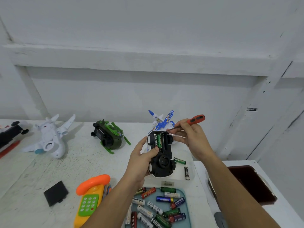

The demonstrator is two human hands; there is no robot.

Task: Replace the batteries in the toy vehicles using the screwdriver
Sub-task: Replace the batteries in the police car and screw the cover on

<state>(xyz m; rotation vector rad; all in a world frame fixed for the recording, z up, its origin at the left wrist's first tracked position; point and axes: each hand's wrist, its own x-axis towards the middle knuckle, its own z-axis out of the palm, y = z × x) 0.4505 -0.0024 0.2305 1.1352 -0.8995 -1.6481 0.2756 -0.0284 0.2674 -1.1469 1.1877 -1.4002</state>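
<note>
My left hand (142, 156) grips an upturned white toy car (162, 163) with a black underside, above the table. Its battery bay is uncovered and holds green and black batteries (158, 140). My right hand (191, 137) holds a red-handled screwdriver (195, 119), whose tip touches the far end of the bay. A black battery cover (55, 193) lies on the table at the left. Two loose batteries (180, 160) (186, 172) lie just right of the car. A blue tray (186, 211) near me holds several mixed batteries.
A white toy plane (49, 139), a green toy helicopter (109, 137) and a blue-and-white jet (162, 122) stand along the back of the table. An orange toy phone (91, 198) lies at the front. A dark red case (250, 183) sits at the right.
</note>
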